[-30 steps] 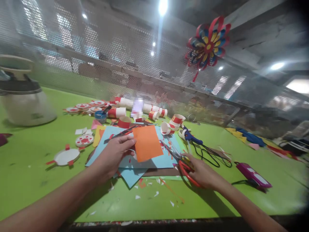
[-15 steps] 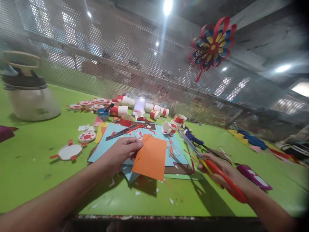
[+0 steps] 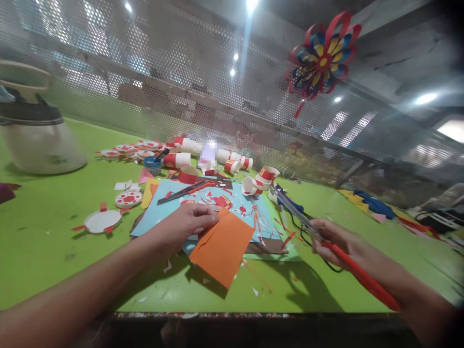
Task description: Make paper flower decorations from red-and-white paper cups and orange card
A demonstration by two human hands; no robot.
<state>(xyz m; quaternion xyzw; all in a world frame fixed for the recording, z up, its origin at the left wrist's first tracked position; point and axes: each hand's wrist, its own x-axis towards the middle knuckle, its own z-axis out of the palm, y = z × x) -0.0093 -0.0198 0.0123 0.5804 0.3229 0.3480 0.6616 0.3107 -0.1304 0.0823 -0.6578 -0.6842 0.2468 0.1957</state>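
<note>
My left hand (image 3: 190,222) pinches the upper left corner of an orange sheet of paper (image 3: 224,246), which hangs tilted over the near edge of a paper stack. In my right hand (image 3: 337,241) are red-handled scissors (image 3: 357,273), their blades pointing up and left, apart from the orange sheet. Light blue paper (image 3: 170,191) tops the stack, with small red and white scraps on it. Black and red scissors (image 3: 186,192) lie there beyond my left hand.
Paper cups (image 3: 177,160) cut into rings and a blue jar (image 3: 152,166) stand behind the stack. A white paper disc (image 3: 103,221) is at left, a large pale container (image 3: 43,145) farther left. A blue glue gun (image 3: 288,200) lies behind the right scissors.
The orange sheet has turned, its lower end swinging down in my left hand. My right hand has moved slightly right with the scissors. The camera view has shifted a little.
</note>
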